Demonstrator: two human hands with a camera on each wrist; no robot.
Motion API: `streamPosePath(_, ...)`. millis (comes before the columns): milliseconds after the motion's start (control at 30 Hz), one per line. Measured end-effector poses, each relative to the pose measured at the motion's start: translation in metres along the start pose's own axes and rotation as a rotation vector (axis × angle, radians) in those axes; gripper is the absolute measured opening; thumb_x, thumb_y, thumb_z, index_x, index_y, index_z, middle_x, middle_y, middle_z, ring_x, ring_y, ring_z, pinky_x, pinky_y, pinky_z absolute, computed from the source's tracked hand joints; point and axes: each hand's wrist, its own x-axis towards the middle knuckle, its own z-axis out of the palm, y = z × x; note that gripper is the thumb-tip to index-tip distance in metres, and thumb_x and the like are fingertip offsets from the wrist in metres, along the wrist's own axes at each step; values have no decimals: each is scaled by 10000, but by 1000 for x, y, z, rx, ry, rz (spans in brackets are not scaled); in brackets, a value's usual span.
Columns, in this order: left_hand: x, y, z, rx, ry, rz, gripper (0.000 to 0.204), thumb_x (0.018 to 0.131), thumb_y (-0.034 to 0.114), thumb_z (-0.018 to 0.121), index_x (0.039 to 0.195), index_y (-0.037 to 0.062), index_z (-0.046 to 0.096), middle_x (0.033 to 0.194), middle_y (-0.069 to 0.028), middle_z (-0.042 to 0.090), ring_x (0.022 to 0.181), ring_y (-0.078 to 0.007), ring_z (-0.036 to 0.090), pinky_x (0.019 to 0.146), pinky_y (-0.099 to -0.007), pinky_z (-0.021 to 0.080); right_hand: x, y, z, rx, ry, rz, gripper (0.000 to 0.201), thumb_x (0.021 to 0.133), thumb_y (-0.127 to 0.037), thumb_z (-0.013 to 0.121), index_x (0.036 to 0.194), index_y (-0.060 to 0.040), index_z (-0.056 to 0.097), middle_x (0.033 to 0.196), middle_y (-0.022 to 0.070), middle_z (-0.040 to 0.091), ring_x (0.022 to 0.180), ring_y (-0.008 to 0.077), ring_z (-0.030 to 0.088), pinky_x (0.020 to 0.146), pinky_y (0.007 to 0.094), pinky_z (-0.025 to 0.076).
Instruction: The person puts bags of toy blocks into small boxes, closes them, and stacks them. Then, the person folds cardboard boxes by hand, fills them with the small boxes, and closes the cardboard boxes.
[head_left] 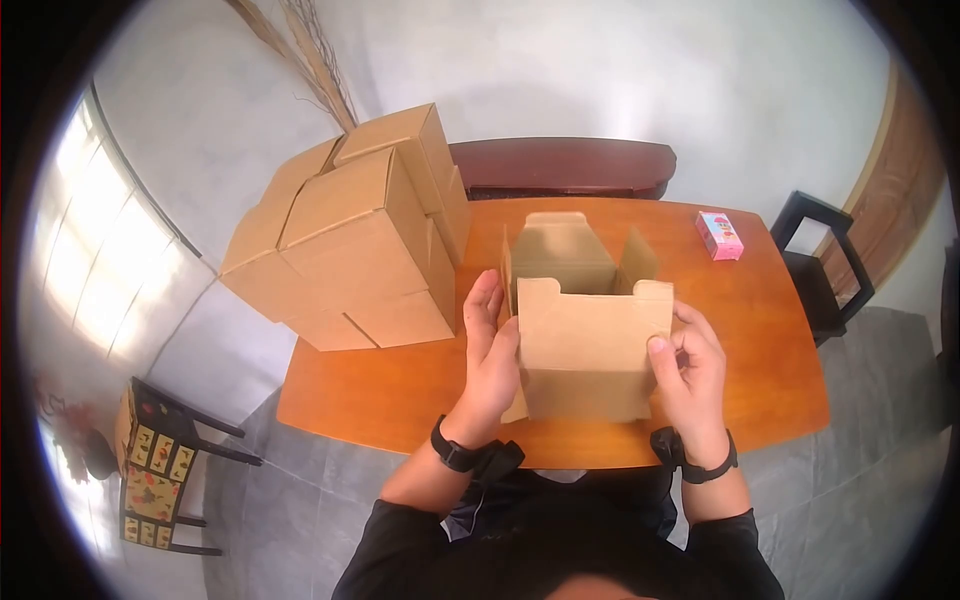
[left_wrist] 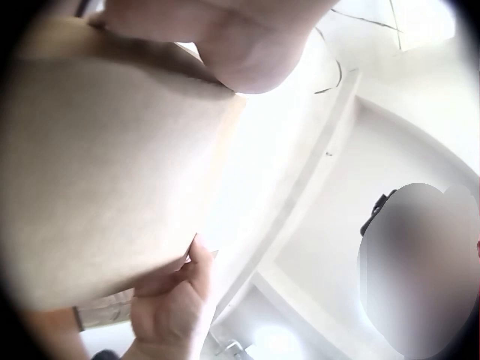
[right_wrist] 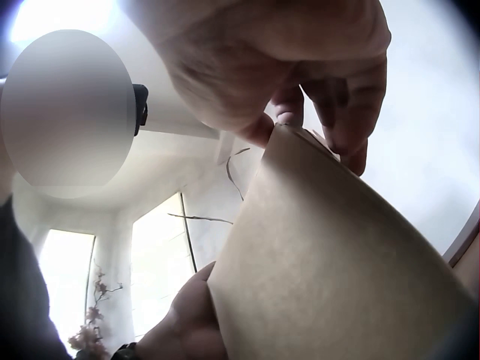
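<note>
An open-topped brown cardboard box (head_left: 595, 345) stands over the near part of the table, its flaps raised. In the head view my left hand (head_left: 489, 350) lies flat along the box's left side, fingers fairly straight and thumb by the front edge. At the right front corner my right hand (head_left: 698, 372) pinches the front panel's edge between thumb and bent fingers. The right wrist view has the right hand (right_wrist: 300, 75) close up at the top corner of the cardboard (right_wrist: 330, 255). In the left wrist view the left hand (left_wrist: 210, 34) is above the box panel (left_wrist: 112, 165).
Several closed cardboard boxes (head_left: 340, 240) are stacked on the table's left side. A small pink box (head_left: 720, 236) lies at the back right of the wooden table (head_left: 740, 350). Behind the table is a dark red bench (head_left: 570, 165); a black chair (head_left: 825, 265) stands right.
</note>
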Motion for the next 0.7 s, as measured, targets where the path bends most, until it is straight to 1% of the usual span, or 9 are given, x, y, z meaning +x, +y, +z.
streamPosePath(100,-3,-9,-9,99,31,36,684,892,-15,421,1523,-6,158,1575,-175,229,1487,-317,209,1203,-420,198,1,-12,1,122,-21,311,284,901,-137,660,1111,3,530,1189,242,622,891,210,651,693,295,525)
streamPosePath(167,-4,-10,-14,163,-27,-2,760,820,-81,428,1527,14,165,1557,-170,263,1474,-325,255,1176,-450,278,11,-9,-3,11,-241,511,624,876,-122,665,1398,-7,344,1274,258,571,989,259,640,739,333,532)
streamPosePath(267,-15,-3,-13,306,-109,-64,803,787,-95,464,1527,40,181,1538,-166,294,1453,-327,301,1122,-475,372,13,0,3,160,-211,481,797,860,-87,655,1514,0,209,1355,262,513,1092,330,614,834,368,537)
streamPosePath(367,-22,-5,-16,344,-121,-67,810,786,-74,502,1527,62,205,1528,-166,314,1433,-330,336,1086,-488,417,15,19,8,94,-284,314,858,860,-66,639,1554,-27,136,1423,261,454,1255,376,519,960,402,502)
streamPosePath(400,-24,-7,-15,407,-145,-31,806,758,-111,446,1517,62,240,1502,-143,366,1347,-291,452,1000,-368,479,20,19,8,94,-284,314,858,860,-66,639,1554,-27,136,1423,261,454,1255,376,519,960,402,502)
streamPosePath(433,-24,-5,-14,407,-144,-32,806,758,-111,446,1517,62,240,1502,-143,366,1347,-291,452,1000,-368,479,25,19,9,105,-275,321,849,860,-66,638,1556,-37,153,1456,256,421,1321,380,454,1002,420,474)
streamPosePath(500,-25,4,-10,730,-231,213,775,729,-101,500,1476,47,360,1484,-154,404,1321,-314,488,1034,-372,460,33,22,9,115,-272,331,841,859,-66,638,1558,-46,170,1488,252,388,1387,384,389,1045,438,446)
streamPosePath(600,-24,8,-9,832,-273,298,721,705,-78,551,1414,25,471,1456,-174,437,1322,-326,488,1066,-372,435,34,38,8,305,-297,426,786,855,-59,637,1544,-87,261,1533,227,341,1413,356,364,1077,455,409)
streamPosePath(700,-23,11,-11,808,-275,303,700,696,-61,565,1390,12,504,1430,-192,464,1320,-320,489,1074,-364,427,34,43,8,122,-404,196,679,852,-65,640,1477,-106,377,1534,203,354,1422,334,360,1111,449,364)
